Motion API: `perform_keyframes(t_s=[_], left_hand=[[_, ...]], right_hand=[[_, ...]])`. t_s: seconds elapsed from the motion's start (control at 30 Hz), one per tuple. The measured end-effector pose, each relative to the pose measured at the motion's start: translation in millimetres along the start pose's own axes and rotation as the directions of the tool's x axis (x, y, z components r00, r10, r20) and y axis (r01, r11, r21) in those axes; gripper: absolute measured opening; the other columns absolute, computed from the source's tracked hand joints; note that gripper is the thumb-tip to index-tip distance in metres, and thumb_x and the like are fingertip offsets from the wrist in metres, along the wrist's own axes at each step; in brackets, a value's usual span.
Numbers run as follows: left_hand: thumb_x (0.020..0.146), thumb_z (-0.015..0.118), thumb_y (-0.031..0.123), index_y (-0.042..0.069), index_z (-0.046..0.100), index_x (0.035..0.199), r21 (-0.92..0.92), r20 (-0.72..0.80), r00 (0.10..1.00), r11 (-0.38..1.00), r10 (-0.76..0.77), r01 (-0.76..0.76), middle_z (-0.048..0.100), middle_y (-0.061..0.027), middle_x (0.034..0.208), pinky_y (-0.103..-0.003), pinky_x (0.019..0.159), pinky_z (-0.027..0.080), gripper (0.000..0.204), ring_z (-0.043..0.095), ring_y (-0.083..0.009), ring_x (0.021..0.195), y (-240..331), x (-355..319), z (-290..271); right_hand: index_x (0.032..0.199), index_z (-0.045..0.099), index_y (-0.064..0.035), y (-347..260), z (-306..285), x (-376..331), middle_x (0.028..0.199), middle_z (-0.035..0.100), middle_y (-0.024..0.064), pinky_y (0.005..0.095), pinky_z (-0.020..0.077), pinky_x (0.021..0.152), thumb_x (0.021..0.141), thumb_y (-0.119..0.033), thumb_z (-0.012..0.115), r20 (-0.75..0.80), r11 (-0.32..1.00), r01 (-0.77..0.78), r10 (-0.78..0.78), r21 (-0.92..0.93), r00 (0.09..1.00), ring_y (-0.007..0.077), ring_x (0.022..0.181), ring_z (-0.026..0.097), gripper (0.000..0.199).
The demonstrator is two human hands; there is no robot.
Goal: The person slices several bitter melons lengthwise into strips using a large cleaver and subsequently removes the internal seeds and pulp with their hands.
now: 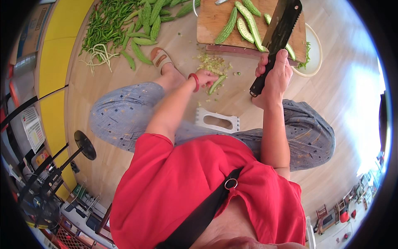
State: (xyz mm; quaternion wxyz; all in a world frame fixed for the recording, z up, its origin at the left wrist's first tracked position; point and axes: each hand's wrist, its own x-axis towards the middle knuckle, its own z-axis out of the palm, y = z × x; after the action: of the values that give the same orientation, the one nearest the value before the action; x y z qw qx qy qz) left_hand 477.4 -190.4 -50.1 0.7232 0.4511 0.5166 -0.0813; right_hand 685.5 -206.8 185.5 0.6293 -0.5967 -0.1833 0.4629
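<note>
My left hand [206,78], wearing a red bracelet, reaches low over the floor with its fingers closed on a piece of bitter melon [217,84]. Pale seeds and pulp [210,63] lie scattered just beyond it. My right hand [277,74] grips the black handle of a large kitchen knife [282,31], its blade pointing away over the cutting board [209,31]. On the wooden board rest several halved bitter melons [251,23], some showing their pale, hollowed inside. The knife hides part of the board and some of the pieces.
Whole bitter melons [150,18], green chili peppers [110,25] and long beans [99,57] lie on the floor at the far left. A round pale basin [314,52] stands behind the board's right side. A white plastic stool [217,120] sits between my legs. Yellow cabinets [52,120] line the left.
</note>
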Motion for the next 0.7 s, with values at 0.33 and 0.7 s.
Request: perform_keyframes(t_s=[0.33, 0.7], left_hand=[[0.080, 0.055, 0.020, 0.006, 0.059, 0.102, 0.815, -0.293, 0.953, 0.542, 0.080, 0.205, 0.062, -0.0145, 0.100, -0.039, 0.080, 0.048, 0.027, 0.061, -0.0262, 0.094, -3, 49, 65], [0.067, 0.064, 0.019, 0.004, 0.053, 0.084, 0.682, 0.018, 0.971, 0.707, 0.238, -0.186, 0.059, -0.0121, 0.077, -0.035, 0.063, 0.048, 0.026, 0.060, -0.0210, 0.072, 33, 7, 52]], right_hand=[[0.073, 0.045, -0.0017, 1, -21, 2, 0.058, 0.048, 0.0063, 0.0251, 0.0393, 0.040, 0.095, -0.036, 0.038, -0.102, 0.999, -0.055, 0.054, 0.000, 0.993, 0.0118, 0.043, 0.044, 0.042], [0.074, 0.048, -0.0033, 0, -21, 4, 0.058, 0.048, 0.0040, 0.0238, 0.0389, 0.039, 0.094, -0.039, 0.039, -0.112, 0.996, -0.070, 0.075, 0.050, 0.991, 0.0099, 0.043, 0.044, 0.042]])
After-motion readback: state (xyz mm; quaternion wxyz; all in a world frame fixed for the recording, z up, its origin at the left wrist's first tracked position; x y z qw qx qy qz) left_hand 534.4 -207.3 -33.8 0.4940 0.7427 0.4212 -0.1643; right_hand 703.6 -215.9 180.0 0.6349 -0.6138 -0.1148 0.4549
